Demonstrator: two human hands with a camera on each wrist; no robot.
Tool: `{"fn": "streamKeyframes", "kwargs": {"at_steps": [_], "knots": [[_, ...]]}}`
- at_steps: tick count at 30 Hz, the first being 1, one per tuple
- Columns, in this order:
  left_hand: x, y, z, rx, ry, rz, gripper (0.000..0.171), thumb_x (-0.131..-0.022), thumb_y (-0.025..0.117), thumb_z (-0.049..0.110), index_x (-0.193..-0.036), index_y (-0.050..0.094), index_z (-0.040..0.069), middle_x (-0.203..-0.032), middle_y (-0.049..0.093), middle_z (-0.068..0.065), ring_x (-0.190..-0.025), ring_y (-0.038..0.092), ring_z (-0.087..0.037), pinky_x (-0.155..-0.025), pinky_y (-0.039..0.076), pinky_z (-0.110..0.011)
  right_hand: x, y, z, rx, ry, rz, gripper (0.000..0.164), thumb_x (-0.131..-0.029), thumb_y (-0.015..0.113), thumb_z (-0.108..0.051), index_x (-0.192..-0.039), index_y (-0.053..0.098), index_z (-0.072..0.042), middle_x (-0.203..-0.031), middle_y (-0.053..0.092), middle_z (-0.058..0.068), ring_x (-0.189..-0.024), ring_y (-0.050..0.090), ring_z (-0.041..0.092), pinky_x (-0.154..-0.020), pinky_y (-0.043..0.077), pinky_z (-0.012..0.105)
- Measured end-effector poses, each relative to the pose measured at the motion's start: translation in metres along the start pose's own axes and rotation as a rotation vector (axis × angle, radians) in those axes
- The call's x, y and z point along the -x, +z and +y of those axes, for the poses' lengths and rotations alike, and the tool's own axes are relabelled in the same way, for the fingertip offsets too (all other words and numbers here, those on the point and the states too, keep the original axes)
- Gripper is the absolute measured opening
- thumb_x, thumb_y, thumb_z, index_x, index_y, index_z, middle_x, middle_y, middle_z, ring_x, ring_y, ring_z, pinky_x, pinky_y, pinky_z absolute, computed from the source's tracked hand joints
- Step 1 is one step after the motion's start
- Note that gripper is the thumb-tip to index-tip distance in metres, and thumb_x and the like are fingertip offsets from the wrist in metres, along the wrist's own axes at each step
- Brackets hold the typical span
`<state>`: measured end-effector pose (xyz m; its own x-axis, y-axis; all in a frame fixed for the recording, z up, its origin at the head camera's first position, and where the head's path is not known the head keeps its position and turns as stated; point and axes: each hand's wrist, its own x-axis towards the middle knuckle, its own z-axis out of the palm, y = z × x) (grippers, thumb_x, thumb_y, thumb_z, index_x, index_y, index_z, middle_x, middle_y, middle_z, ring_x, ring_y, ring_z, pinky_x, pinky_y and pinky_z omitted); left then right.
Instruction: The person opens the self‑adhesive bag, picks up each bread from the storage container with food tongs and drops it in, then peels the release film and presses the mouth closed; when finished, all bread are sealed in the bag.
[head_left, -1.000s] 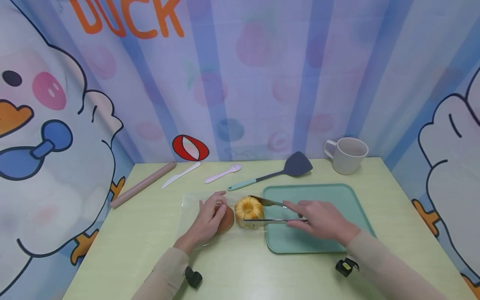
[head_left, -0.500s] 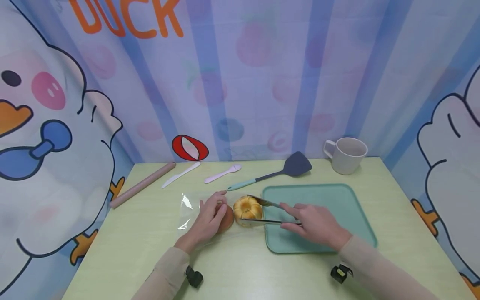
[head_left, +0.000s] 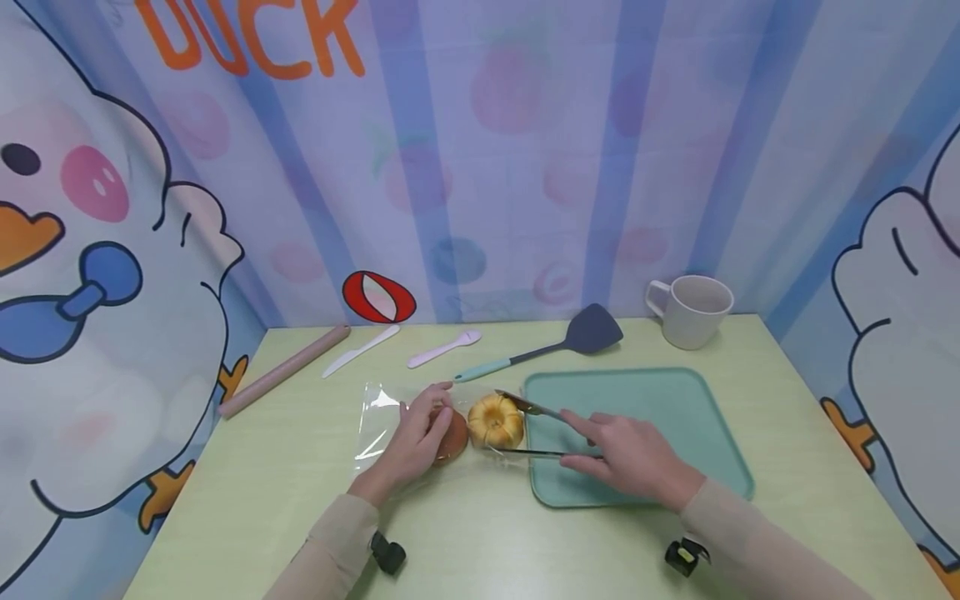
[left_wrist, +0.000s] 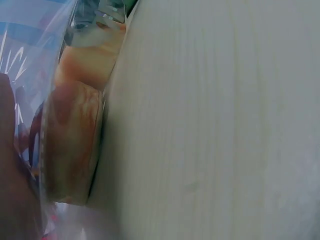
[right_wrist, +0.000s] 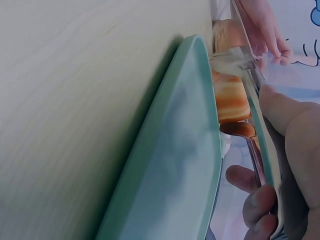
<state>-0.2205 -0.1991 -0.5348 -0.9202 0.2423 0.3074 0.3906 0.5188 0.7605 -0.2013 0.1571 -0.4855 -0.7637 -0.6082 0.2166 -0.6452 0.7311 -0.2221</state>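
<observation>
In the head view my left hand [head_left: 408,444] reaches over a brown bun [head_left: 452,438] inside a clear plastic bag [head_left: 377,425]. Its fingers curl at the bag's upper film and seem to pinch it; the fingertips are partly hidden. Right of the bun sits a golden, pumpkin-shaped bread [head_left: 496,422], by the bag's end near the tray. My right hand [head_left: 628,454] grips metal tongs [head_left: 542,455], whose spread arms stand on the far and near sides of that bread. In the right wrist view, one tong tip [right_wrist: 237,129] is beside the bread [right_wrist: 231,100].
A green tray [head_left: 637,492] lies under the right hand and tongs. Along the back are a rolling pin [head_left: 285,371], a white knife [head_left: 360,351], a pink spoon [head_left: 445,348], a spatula [head_left: 592,330] and a mug [head_left: 696,312]. A curtain hangs behind the table [head_left: 480,542].
My right hand has shifted slightly left with the tongs. The near tong arm has moved down off the bread's top, so the arms are farther apart. The left hand stays about the same.
</observation>
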Motion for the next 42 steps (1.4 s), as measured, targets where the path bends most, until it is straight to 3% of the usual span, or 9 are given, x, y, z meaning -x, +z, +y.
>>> {"fn": "streamKeyframes", "kwargs": {"at_steps": [4, 11, 17, 24, 30, 34, 42], "knots": [[0.000, 0.000, 0.000, 0.007, -0.008, -0.007, 0.006, -0.112, 0.048, 0.023, -0.112, 0.052, 0.019, -0.157, 0.051, -0.019, -0.151, 0.040, -0.041, -0.115, -0.006, -0.083, 0.006, -0.003, 0.006, -0.022, 0.009, 0.009, 0.066, -0.096, 0.071, -0.057, -0.148, 0.062, -0.018, -0.081, 0.064, -0.010, -0.066, 0.056, -0.001, -0.054, 0.047, 0.025], [0.003, -0.001, -0.001, 0.008, -0.022, -0.012, 0.004, -0.111, 0.049, 0.022, -0.112, 0.053, 0.021, -0.157, 0.051, -0.018, -0.152, 0.040, -0.039, -0.115, -0.006, -0.083, 0.021, -0.009, 0.020, -0.039, -0.003, 0.054, 0.066, -0.094, 0.072, -0.057, -0.148, 0.062, -0.021, -0.089, 0.067, -0.010, -0.059, 0.042, -0.006, -0.053, 0.039, 0.021], [0.004, -0.002, -0.002, 0.009, -0.031, -0.016, 0.005, -0.112, 0.048, 0.023, -0.112, 0.053, 0.021, -0.157, 0.051, -0.018, -0.152, 0.039, -0.039, -0.115, -0.007, -0.082, 0.033, -0.019, 0.033, -0.093, 0.036, 0.072, 0.063, -0.095, 0.074, -0.052, -0.150, 0.059, -0.023, -0.096, 0.068, -0.010, -0.059, 0.041, -0.007, -0.055, 0.039, 0.021], [0.002, -0.002, 0.000, 0.007, -0.037, -0.018, 0.005, -0.112, 0.048, 0.024, -0.113, 0.052, 0.021, -0.159, 0.050, -0.014, -0.154, 0.037, -0.039, -0.116, -0.007, -0.081, 0.045, -0.030, 0.046, -0.152, 0.055, 0.120, 0.064, -0.098, 0.076, -0.038, -0.154, 0.053, -0.019, -0.102, 0.068, -0.007, -0.056, 0.043, -0.008, -0.055, 0.042, 0.020], [0.001, -0.001, 0.000, 0.011, -0.018, -0.009, 0.005, -0.112, 0.048, 0.022, -0.112, 0.053, 0.020, -0.158, 0.051, -0.016, -0.152, 0.039, -0.041, -0.115, -0.006, -0.083, 0.056, -0.041, 0.052, -0.202, 0.151, 0.110, 0.067, -0.101, 0.072, -0.037, -0.158, 0.047, -0.013, -0.110, 0.071, 0.003, -0.063, 0.053, -0.007, -0.058, 0.048, 0.024], [0.001, -0.001, 0.000, 0.005, -0.023, -0.011, 0.007, -0.112, 0.047, 0.024, -0.112, 0.053, 0.020, -0.158, 0.051, -0.015, -0.152, 0.038, -0.041, -0.115, -0.006, -0.082, 0.063, -0.047, 0.058, -0.204, 0.204, 0.113, 0.068, -0.103, 0.070, -0.035, -0.160, 0.042, -0.008, -0.114, 0.071, 0.007, -0.064, 0.052, -0.004, -0.057, 0.047, 0.025], [0.000, -0.001, 0.001, 0.000, -0.040, -0.019, 0.005, -0.112, 0.047, 0.022, -0.113, 0.052, 0.021, -0.159, 0.050, -0.015, -0.153, 0.037, -0.040, -0.116, -0.006, -0.081, 0.079, -0.054, 0.080, -0.154, 0.243, 0.239, 0.068, -0.105, 0.068, -0.021, -0.160, 0.034, -0.001, -0.112, 0.066, 0.015, -0.065, 0.045, 0.000, -0.054, 0.043, 0.025]]}}
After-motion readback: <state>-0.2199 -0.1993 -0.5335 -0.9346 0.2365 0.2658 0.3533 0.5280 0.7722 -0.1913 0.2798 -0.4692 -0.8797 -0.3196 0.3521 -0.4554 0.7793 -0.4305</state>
